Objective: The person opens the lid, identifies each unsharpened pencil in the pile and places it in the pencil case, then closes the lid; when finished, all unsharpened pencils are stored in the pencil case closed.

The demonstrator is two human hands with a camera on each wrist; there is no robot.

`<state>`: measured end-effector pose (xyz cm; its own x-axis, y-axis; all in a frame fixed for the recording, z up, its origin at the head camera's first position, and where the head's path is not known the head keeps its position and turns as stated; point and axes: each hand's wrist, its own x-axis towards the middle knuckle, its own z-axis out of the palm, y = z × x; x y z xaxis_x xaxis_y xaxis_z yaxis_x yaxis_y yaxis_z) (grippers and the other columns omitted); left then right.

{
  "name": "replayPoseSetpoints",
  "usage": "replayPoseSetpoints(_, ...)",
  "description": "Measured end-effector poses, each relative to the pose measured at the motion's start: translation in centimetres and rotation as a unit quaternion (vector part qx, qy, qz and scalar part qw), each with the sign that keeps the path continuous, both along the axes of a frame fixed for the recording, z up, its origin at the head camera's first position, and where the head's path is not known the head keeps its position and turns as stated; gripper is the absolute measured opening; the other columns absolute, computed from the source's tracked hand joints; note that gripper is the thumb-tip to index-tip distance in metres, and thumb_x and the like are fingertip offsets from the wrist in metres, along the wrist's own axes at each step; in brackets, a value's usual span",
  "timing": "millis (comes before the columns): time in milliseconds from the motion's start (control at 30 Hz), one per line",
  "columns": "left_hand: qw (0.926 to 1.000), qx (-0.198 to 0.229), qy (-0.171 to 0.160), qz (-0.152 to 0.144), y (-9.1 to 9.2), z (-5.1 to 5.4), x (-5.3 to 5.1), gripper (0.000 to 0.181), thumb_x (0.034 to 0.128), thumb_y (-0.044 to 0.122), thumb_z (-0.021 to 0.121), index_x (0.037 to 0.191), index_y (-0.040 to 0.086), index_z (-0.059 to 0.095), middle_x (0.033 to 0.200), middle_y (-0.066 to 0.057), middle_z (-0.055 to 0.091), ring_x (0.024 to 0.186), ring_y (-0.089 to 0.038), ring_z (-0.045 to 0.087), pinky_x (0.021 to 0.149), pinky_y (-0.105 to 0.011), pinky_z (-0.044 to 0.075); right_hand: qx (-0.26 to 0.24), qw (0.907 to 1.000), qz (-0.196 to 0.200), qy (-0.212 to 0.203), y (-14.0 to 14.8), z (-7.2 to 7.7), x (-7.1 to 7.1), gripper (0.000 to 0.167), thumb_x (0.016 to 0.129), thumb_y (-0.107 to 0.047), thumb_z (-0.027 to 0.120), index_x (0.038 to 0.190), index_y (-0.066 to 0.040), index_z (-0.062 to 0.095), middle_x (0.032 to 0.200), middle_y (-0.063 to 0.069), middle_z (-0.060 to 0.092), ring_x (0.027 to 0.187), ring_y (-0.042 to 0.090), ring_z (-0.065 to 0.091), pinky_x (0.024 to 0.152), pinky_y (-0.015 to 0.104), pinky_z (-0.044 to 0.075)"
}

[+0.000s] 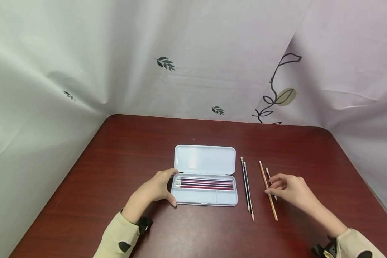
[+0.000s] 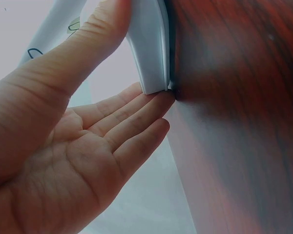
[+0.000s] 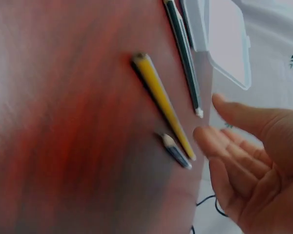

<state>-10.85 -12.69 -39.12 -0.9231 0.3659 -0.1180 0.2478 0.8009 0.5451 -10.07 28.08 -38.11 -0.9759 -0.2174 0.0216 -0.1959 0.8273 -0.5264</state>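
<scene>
An open white pencil case (image 1: 193, 196) lies on the table, its lid folded back. Several red and dark pencils (image 1: 206, 184) fill its rear compartment. At the case's left end, my left hand (image 1: 158, 186) holds it between the thumb at the front and the fingers at the back. My right hand (image 1: 291, 189) hovers over an unsharpened yellow-tan pencil (image 1: 268, 190) and a short dark pencil (image 3: 175, 154), partly hidden by that hand in the head view. The right wrist view shows its fingers loosely bent, apart from both pencils.
Two long dark pencils (image 1: 247, 186) with white ends lie side by side between the case and the yellow-tan pencil. The reddish-brown table (image 1: 138, 143) meets pale patterned curtain (image 1: 193, 89) at the back and sides. A black cord (image 3: 216, 204) hangs beyond the table edge.
</scene>
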Motion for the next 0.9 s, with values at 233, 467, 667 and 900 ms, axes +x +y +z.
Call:
replayPoseSetpoints(233, 1.0, -0.003, -0.004, 0.008, 0.0, 0.1, 0.1, 0.093, 0.039, 0.019, 0.094, 0.119, -0.002, 0.052, 0.115, -0.015, 0.06, 0.108, -0.026, 0.056, 0.094, -0.041, 0.044, 0.094, 0.9954, -0.012, 0.015, -0.7, -0.5, 0.5, 0.028, 0.068, -0.028, 0.081, 0.086, -0.012, 0.067, 0.062, -0.012, 0.065, 0.057, 0.008, 0.059, 0.053, 0.034, 0.045)
replayPoseSetpoints(467, 0.9997, -0.001, -0.018, 0.018, 0.1, 0.1, 0.1, 0.093, 0.0398, 0.019, 0.094, 0.121, -0.001, 0.052, 0.117, -0.014, 0.06, 0.11, -0.025, 0.055, 0.095, -0.041, 0.043, 0.083, 0.9964, -0.005, 0.011, -1.1, -0.9, 0.4, 0.026, 0.066, -0.022, 0.082, 0.082, -0.01, 0.066, 0.06, -0.011, 0.063, 0.055, 0.006, 0.057, 0.052, 0.031, 0.044)
replayPoseSetpoints(667, 0.9998, -0.001, -0.016, 0.015, 0.1, 0.0, 0.1, 0.093, 0.0398, 0.019, 0.094, 0.12, -0.001, 0.052, 0.116, -0.014, 0.06, 0.108, -0.025, 0.056, 0.094, -0.041, 0.044, 0.069, 0.9974, 0.006, -0.016, -1.5, -0.9, 0.0, 0.029, 0.065, -0.02, 0.082, 0.082, -0.005, 0.064, 0.058, -0.009, 0.062, 0.053, 0.006, 0.054, 0.052, 0.028, 0.042)
replayPoseSetpoints(900, 0.9998, 0.003, -0.015, 0.014, 0.0, 0.1, 0.1, 0.093, 0.0396, 0.018, 0.094, 0.119, -0.001, 0.052, 0.115, -0.014, 0.06, 0.107, -0.025, 0.056, 0.093, -0.041, 0.044, 0.053, 0.9929, 0.012, -0.106, -2.1, -0.5, -1.5, 0.028, 0.064, -0.016, 0.083, 0.076, -0.002, 0.061, 0.05, -0.005, 0.059, 0.046, 0.008, 0.057, 0.05, 0.027, 0.044)
